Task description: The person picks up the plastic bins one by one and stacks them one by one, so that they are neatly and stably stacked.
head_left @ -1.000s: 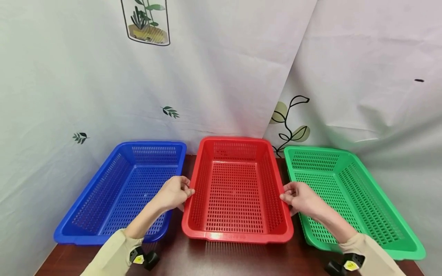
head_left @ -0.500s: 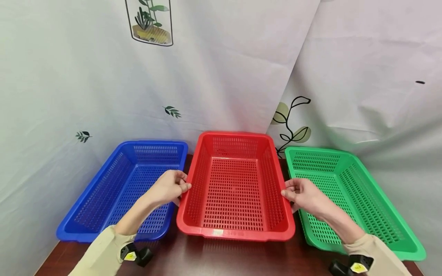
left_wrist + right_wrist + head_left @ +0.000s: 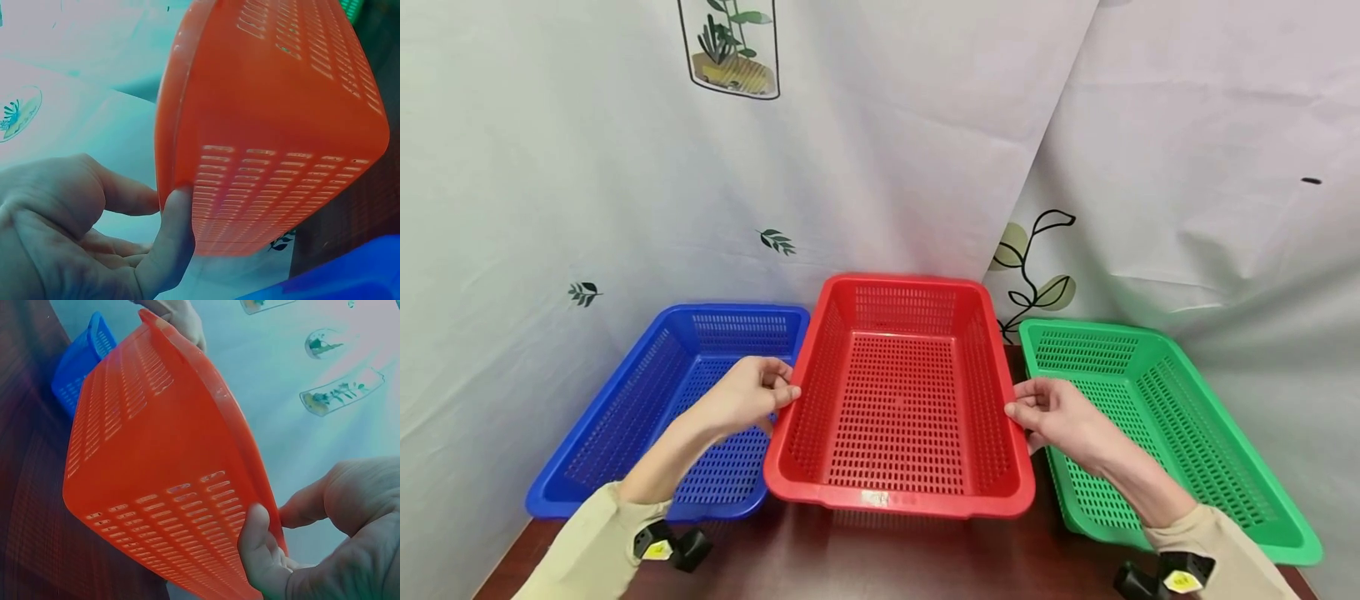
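A red slotted plastic basket is held up off the table in the head view, its inside bare. My left hand pinches its left rim, thumb on the inner side and fingers outside and under the lip. On the opposite rim, my right hand grips in much the same way. The left wrist view has the left hand at the rim, with the red basket's slotted outer wall beyond. In the right wrist view the right hand holds the edge of the red basket.
To the left on the dark wooden table stands a blue slotted basket, partly behind my left arm. A green slotted basket stands to the right, partly behind my right forearm. A white printed cloth hangs behind them.
Both hands have raised the red basket and shifted it somewhat left, over the blue basket's right edge in view. The grips have stayed; the blue and green baskets remain in place.
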Demonstrator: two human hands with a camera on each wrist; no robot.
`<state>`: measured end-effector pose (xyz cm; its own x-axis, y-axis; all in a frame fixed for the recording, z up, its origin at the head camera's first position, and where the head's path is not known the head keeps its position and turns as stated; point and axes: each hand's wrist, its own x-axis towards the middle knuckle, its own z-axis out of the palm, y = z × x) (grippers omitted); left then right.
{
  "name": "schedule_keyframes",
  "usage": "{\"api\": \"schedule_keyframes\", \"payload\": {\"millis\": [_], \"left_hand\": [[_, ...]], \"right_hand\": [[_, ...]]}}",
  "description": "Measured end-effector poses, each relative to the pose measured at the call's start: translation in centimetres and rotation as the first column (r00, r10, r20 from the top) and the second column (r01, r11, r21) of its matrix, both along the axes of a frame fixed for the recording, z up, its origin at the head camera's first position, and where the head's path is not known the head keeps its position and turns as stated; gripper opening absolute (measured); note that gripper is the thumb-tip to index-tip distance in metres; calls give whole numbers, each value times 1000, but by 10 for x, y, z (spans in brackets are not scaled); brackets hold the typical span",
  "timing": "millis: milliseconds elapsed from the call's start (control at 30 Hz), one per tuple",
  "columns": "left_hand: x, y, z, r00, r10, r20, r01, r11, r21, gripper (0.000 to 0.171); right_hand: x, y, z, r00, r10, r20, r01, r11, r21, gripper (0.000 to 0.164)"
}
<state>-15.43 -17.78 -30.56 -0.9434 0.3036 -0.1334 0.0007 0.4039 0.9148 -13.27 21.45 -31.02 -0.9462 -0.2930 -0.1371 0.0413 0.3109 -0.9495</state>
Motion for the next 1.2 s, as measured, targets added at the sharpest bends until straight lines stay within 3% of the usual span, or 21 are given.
{"api": "schedule_keyframes", "payload": {"millis": [200,733,1200], "left_hand": [[0,-10,9,1000,-4,25,4,1000,0,16],[3,-50,30,999,-38,-5,38,999,-6,24],[5,-86,35,998,-64,-26,64,998,-15,30]], "right_hand": [[2,-7,6,1000,12,-2,-12,999,-35,32],[6,-38,19,999,4,-35,-8,994,-110,35],[5,-69,19,998,14,-57,-25,983,-182,36]]}}
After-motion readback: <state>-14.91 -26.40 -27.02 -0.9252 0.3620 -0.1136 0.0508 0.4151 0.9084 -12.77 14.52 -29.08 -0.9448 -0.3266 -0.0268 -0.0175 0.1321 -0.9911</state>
